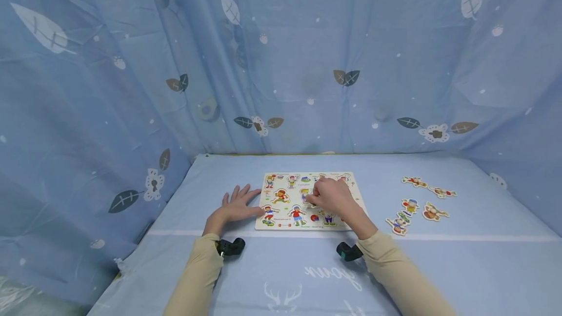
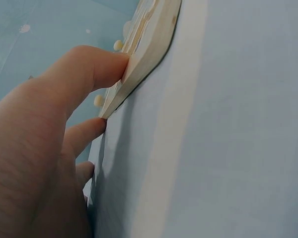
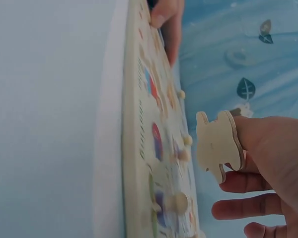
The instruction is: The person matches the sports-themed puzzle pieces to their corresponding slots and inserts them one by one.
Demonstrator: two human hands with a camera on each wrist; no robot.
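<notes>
A wooden peg puzzle board with pictures of children at sports lies on the table. My left hand is at its left side, fingers spread; in the left wrist view the thumb presses on the board's edge and another fingertip touches it. Over the board's right half is my right hand. It pinches a flat wooden puzzle piece, held above the board with its plain back showing in the right wrist view. Knobbed pieces sit in the board, one a runner, another a roller skater.
Right of the board lie several loose figure pieces, among them one in a blue outfit and a brown one. A light blue cloth with a white stripe covers the table. Patterned blue curtains hang behind and at both sides.
</notes>
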